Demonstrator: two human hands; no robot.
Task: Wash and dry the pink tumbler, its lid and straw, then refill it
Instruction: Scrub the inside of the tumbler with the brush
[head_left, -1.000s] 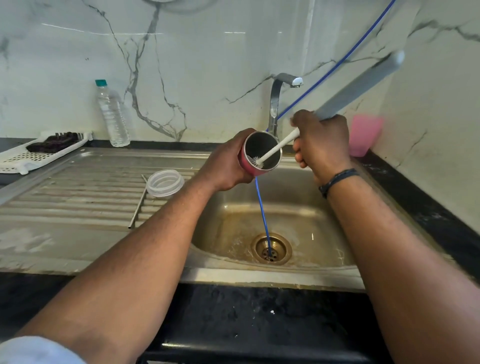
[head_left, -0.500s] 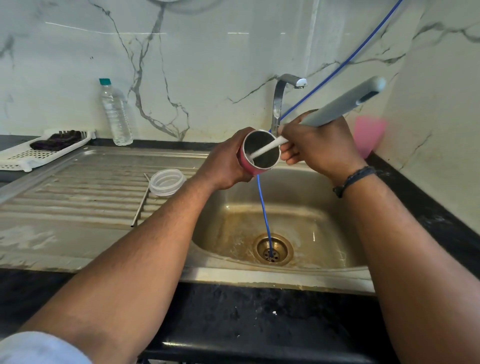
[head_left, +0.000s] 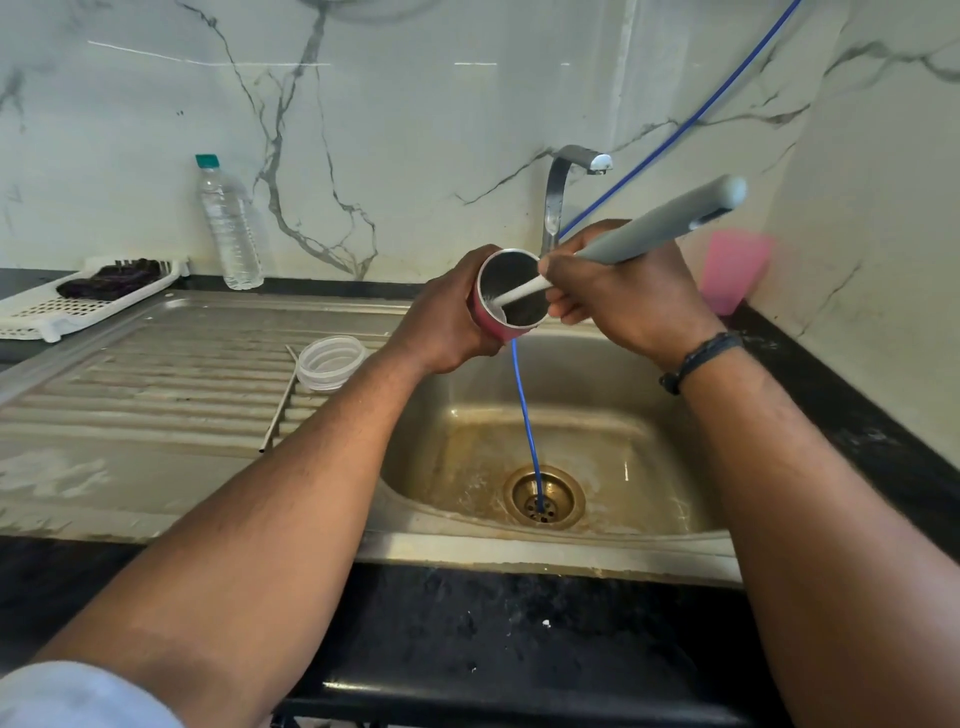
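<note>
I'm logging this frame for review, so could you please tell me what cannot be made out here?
Head view only:
- Brush head: hidden deep inside the pink tumbler.
- Tumbler's base and outer wall: mostly covered by the left hand.
- Right hand fingertips: curled under the handle, out of sight.
- Pink object by the wall: too blurred to identify.
- Tap: water flow not discernible.

The tumbler (head_left: 492, 317) is pink outside and silver-grey inside. The brush (head_left: 644, 231) has a grey handle and a white stem. The wall (head_left: 389, 130) is white marble with grey veins. A blue cord (head_left: 527, 415) crosses the dull steel sink (head_left: 519, 551). The bottle (head_left: 228, 228) is clear with a teal cap, the lid (head_left: 331, 361) clear, the cup (head_left: 733, 270) pink, the tray (head_left: 47, 312) white, the counter (head_left: 493, 634) black.
</note>
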